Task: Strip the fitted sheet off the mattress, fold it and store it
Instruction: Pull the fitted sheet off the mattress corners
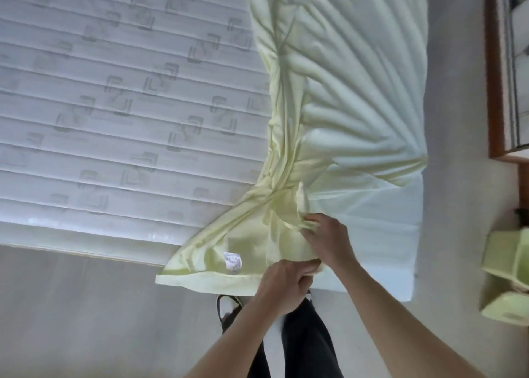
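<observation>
- Head view: the pale yellow fitted sheet (pixel 337 97) is already peeled off most of the mattress (pixel 100 105), whose quilted white top lies bare on the left; the cloth is bunched in long pleats over the right part of the bed, and one loose corner with a small white care label (pixel 232 259) hangs over the near edge
- Handling, as a judgement: the sheet looks light, soft and limp, so it will sag and slide rather than hold a shape; the gathered hem and the corner seams seem the best places to take hold, since a pinch of flat cloth would slip
- The left hand (pixel 282 284) reaches in from below with its fingers curled tight, gripping the hem at the near edge of the mattress
- The right hand (pixel 326 238) sits just above it, almost touching, its fingers pinching a gathered fold of the same sheet
- Both forearms come up from the bottom of the frame and converge on that one spot, over the person's dark trousers and a shoe on the floor (pixel 86 320)
- At the right edge stand green fabric boxes (pixel 506 277), well apart from the bed
</observation>
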